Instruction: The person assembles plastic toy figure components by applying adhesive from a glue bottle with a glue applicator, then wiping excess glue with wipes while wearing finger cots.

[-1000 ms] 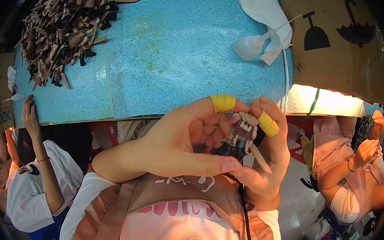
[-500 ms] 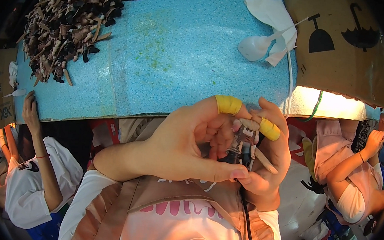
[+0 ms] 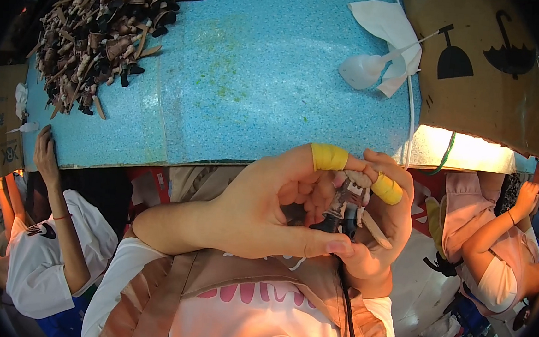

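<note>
Bent inward as both wrists are above the brown apron [image 3: 223, 274], left hand [image 3: 266, 212] and right hand [image 3: 397, 213] grasp one small brown-and-black figurine [image 3: 348, 200] between curled fingers; yellow tape [image 3: 329, 157]. Beyond: speckled, glossy blue tabletop [image 3: 269, 92], jumbled heap [image 3: 99, 41].
</note>
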